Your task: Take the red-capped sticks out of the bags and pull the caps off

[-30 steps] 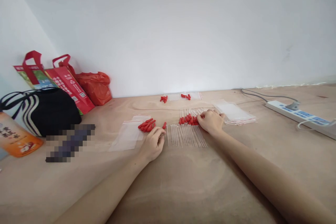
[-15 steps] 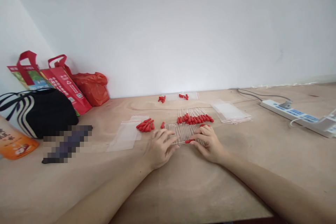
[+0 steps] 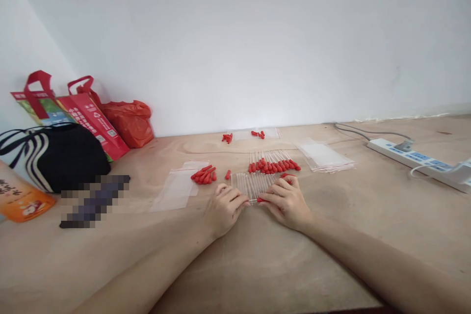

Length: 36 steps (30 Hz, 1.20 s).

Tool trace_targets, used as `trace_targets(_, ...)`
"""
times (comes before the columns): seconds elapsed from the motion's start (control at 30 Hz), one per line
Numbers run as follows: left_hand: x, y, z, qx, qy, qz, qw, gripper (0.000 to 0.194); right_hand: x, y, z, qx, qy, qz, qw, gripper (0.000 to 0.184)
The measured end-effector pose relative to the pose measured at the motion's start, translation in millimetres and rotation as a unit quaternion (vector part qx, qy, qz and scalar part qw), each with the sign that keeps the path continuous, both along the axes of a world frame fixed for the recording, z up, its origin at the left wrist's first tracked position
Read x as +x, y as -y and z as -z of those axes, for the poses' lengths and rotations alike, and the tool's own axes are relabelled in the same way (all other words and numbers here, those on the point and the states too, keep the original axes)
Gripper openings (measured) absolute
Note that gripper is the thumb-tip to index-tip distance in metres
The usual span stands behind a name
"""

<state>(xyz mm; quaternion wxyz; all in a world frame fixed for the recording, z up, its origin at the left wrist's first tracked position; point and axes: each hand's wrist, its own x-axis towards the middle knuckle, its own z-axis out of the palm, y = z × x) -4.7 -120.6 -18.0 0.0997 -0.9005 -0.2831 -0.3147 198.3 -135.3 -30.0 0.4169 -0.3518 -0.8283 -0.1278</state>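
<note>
Between the fingers of my left hand [image 3: 227, 208] is the end of a thin glass dropper tube [image 3: 253, 201], held level near the table. My right hand [image 3: 289, 203] pinches a red rubber bulb [image 3: 260, 199] at the tube's other end; how far the tube sits inside it is hidden. Just beyond both hands lies a row of bare glass tubes [image 3: 251, 184]. Another red bulb [image 3: 285, 175] shows behind my right fingers. Farther back, droppers with red bulbs [image 3: 274, 166] lie side by side. Loose red bulbs [image 3: 203, 175] are heaped to the left, with a single bulb [image 3: 228, 174] beside them.
Clear zip bags [image 3: 172, 189] lie left, and more bags [image 3: 326, 156] lie right. By the wall is another bag [image 3: 272, 132] with red bulbs nearby. A power strip [image 3: 415, 159] with cables is at right. A black bag [image 3: 73, 157] and red bags [image 3: 128, 122] stand left.
My right hand has moved slightly left, bringing the red bulb closer to my left fingers. Less of the glass tube shows between the hands.
</note>
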Motion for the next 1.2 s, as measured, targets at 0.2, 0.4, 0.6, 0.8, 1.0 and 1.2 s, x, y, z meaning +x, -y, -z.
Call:
trace_targets(0.2, -9.5, -0.3, -0.6, -0.03, -0.004, -0.017, 0.999, 0.028, 8.1, 2.3, -3.2, 0.029, 0.036, -0.005, 0.999, 0.017)
trace_targets(0.4, -37.6, -8.6, -2.0, 0.007, 0.051, -0.104, 0.993, 0.03, 54.2, -4.8, -2.8, -0.018, -0.05, 0.151, 0.987, 0.019)
trace_targets(0.6, -29.7, -8.2, 3.2, -0.042, 0.083, -0.111, 0.989, 0.024, 58.6, -13.2, -2.7, -0.083, -0.092, 0.22, 0.968, 0.027)
trace_targets(0.8, -26.1, -21.0, 4.9, -0.029, 0.102, -0.13, 0.986, 0.025, 61.9, -21.0, -0.8, -0.137, -0.1, 0.274, 0.947, 0.028)
trace_targets(1.0, -19.3, -29.7, 8.0, -0.032, 0.121, -0.135, 0.983, 0.014, 60.2, -24.3, 0.3, -0.174, -0.109, 0.262, 0.943, 0.031)
trace_targets(1.2, -14.1, -28.5, 5.8, -0.01, 0.109, -0.085, 0.99, 0.014, 57.0, -25.1, 0.9, -0.162, -0.085, 0.267, 0.946, 0.031)
